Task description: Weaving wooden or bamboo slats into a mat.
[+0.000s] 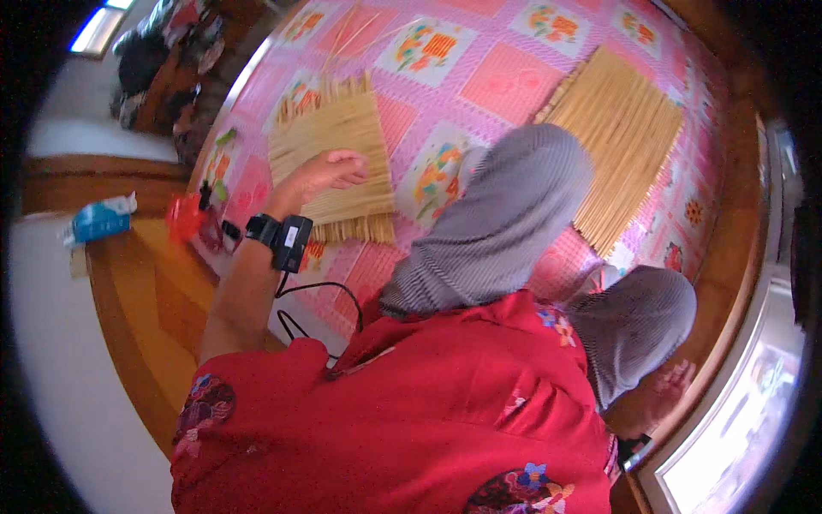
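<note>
My left hand (332, 171) hovers over a small woven mat (334, 128) of straw-coloured strips, its fingers loosely bent and slightly apart. Nothing shows in that hand. The mat has uneven loose strip ends along its far and near edges. Low on the right, my right hand (672, 385) is beside my bent knee at the wooden border, fingers spread and holding nothing visible. A larger mat (625, 133) of tightly packed strips lies beyond my knees on the right, apart from both hands.
A pink checked, flowered sheet (505, 81) lies under both mats. Several loose strips (351, 30) are at its far side. Left of it are a red plastic bag (182, 216) and a blue packet (101, 220). A black cable (342, 287) runs from my left wrist device (291, 244).
</note>
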`<state>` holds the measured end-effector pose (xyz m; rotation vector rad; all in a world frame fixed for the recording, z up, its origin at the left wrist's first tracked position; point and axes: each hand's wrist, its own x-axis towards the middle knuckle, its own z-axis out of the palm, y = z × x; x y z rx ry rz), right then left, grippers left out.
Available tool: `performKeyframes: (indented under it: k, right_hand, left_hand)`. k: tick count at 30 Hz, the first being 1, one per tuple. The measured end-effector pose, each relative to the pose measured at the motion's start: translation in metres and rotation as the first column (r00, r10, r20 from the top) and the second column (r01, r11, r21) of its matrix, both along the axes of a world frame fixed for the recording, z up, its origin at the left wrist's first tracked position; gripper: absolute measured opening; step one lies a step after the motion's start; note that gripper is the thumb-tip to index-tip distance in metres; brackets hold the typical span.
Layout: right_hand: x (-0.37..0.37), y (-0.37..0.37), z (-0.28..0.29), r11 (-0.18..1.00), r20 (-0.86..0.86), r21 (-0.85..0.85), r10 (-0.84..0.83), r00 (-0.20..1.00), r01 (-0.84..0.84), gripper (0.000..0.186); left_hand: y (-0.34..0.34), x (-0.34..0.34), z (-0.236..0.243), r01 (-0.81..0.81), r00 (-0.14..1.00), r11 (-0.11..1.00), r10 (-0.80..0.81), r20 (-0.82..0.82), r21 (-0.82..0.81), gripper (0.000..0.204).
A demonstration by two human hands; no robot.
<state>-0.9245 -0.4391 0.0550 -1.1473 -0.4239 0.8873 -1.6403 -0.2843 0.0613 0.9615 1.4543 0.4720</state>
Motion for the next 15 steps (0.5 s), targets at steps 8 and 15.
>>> performKeyframes:
  k: [8,15]
  right_hand:
    - [-0.010,0.099,0.121,0.783,-0.249,0.509,0.532,0.809,-0.358,0.036]
    - [-0.038,0.119,0.102,0.790,-0.283,0.487,0.547,0.788,-0.373,0.031]
  left_hand:
    - [-0.109,-0.098,-0.102,-0.381,0.909,0.924,0.372,-0.187,-0.015,0.033]
    - [-0.162,-0.090,-0.231,0.759,0.286,0.647,-0.436,-0.853,-0.076,0.012]
